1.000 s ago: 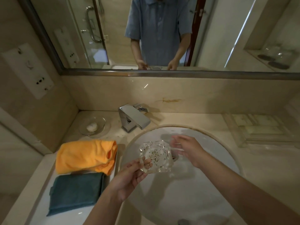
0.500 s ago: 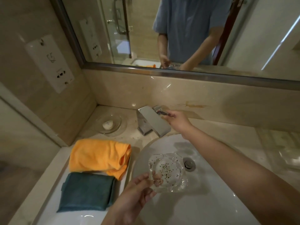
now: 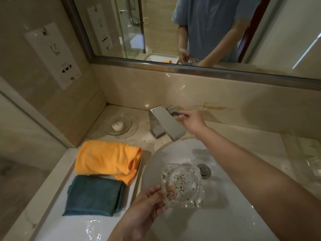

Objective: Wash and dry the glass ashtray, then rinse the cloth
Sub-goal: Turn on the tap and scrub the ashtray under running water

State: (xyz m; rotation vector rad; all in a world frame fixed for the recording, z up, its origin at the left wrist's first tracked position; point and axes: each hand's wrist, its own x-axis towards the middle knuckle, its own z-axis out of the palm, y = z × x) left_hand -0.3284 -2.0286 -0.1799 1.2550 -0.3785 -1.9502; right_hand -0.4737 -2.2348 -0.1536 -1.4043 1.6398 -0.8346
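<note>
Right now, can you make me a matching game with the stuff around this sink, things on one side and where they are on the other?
Things:
1. glass ashtray
2. soap
3. orange cloth
4. right hand

Places:
A. on the tap handle
B. lying behind the blue cloth
C. in the left hand, over the sink
D. in the glass dish

Pairs: 1-C, 2-D, 3-B, 4-A

Beige marble counter (image 3: 231, 136) and splashback (image 3: 191, 91) beneath a metal-framed wall mirror (image 3: 156, 28) reflecting a glass shower door, with a white socket panel (image 3: 53, 54) on the left wall and dim, warm lighting throughout.
</note>
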